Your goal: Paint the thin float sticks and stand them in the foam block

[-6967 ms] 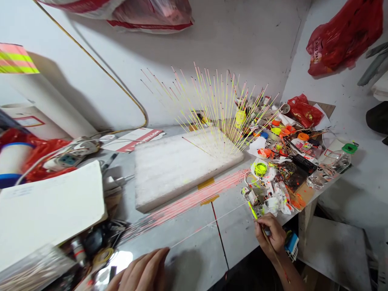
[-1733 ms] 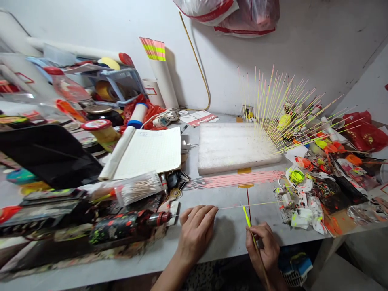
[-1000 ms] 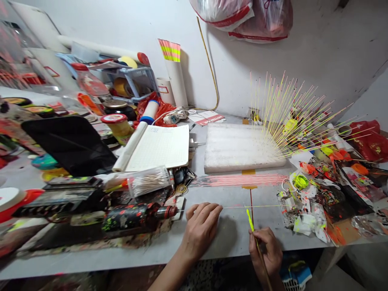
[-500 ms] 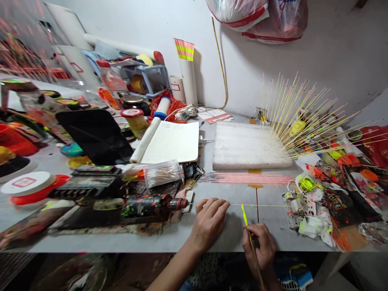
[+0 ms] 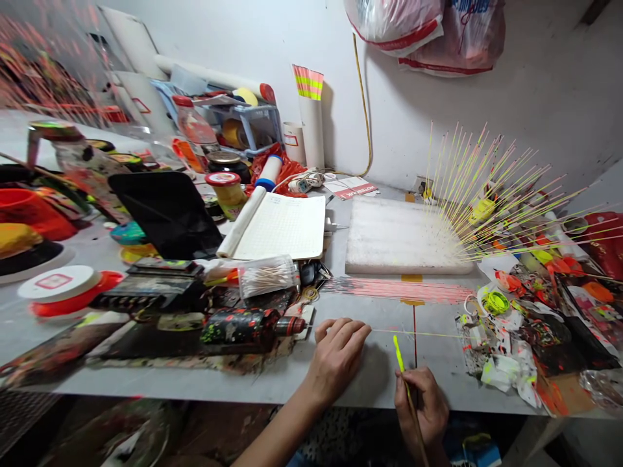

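Observation:
My left hand (image 5: 341, 353) is closed at the near end of a thin stick (image 5: 438, 334), its fingers bent over it beside the capped end of a paint-spotted black bottle (image 5: 243, 327). The stick runs right, low over the grey table, across a dark red line. In my right hand (image 5: 422, 405) is a paintbrush (image 5: 400, 355) with bright yellow bristles, pinched between thumb and fingers. The brush tip is just below the stick, with a small gap. Behind my hands lies a row of pink thin sticks (image 5: 399, 290).
A white foam block (image 5: 399, 237) holds many upright and slanting sticks (image 5: 467, 194) at its right. An open notebook (image 5: 287, 227), a cotton swab box (image 5: 267, 277) and a black tablet (image 5: 165, 214) stand left. Paint-stained scraps (image 5: 506, 363) cover the right side.
The brush has moved slightly down and away from the stick, with my right hand. My left hand keeps its hold. The whole view has shifted a little.

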{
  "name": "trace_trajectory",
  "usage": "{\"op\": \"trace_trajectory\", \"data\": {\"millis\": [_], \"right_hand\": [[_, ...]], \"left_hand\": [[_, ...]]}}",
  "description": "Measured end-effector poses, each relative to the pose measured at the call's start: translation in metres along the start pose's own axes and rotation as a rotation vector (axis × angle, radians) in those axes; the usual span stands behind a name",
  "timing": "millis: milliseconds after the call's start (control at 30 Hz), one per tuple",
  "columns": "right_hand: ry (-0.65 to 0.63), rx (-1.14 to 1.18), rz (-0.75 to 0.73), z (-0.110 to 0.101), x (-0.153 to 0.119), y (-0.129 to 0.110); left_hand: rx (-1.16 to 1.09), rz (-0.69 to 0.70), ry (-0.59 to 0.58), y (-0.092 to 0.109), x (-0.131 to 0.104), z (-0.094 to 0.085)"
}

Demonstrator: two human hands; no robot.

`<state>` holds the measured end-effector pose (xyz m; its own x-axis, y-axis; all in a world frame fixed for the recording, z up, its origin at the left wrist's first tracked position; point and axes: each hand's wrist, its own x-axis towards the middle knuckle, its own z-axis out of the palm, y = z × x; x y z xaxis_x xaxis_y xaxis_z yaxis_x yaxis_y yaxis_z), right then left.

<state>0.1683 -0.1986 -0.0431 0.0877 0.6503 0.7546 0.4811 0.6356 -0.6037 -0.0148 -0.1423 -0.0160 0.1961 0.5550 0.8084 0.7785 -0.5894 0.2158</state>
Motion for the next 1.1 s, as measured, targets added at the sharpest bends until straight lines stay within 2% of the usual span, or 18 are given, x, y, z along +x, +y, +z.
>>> {"op": "trace_trajectory", "data": {"millis": [133,267,367,867,1100], "right_hand": [[-0.038,0.049,-0.069,0.005,0.001,-0.005],[-0.076,0.006,-0.067,0.014,0.003,-0.013],[-0.083,-0.002,-0.060,0.019,0.006,-0.017],[-0.091,-0.087,-0.094,0.024,0.014,-0.015],[-0.060,-0.086,-0.031,0.024,0.007,-0.012]], "left_hand": [[0.025,0.013,-0.026,-0.012,-0.001,-0.011],[0.077,0.038,-0.048,-0.028,-0.005,-0.026],[0.104,0.044,-0.042,-0.034,-0.008,-0.031],[0.098,0.051,0.029,-0.031,-0.005,-0.028],[0.102,0.045,0.019,-0.030,-0.006,-0.029]]}}
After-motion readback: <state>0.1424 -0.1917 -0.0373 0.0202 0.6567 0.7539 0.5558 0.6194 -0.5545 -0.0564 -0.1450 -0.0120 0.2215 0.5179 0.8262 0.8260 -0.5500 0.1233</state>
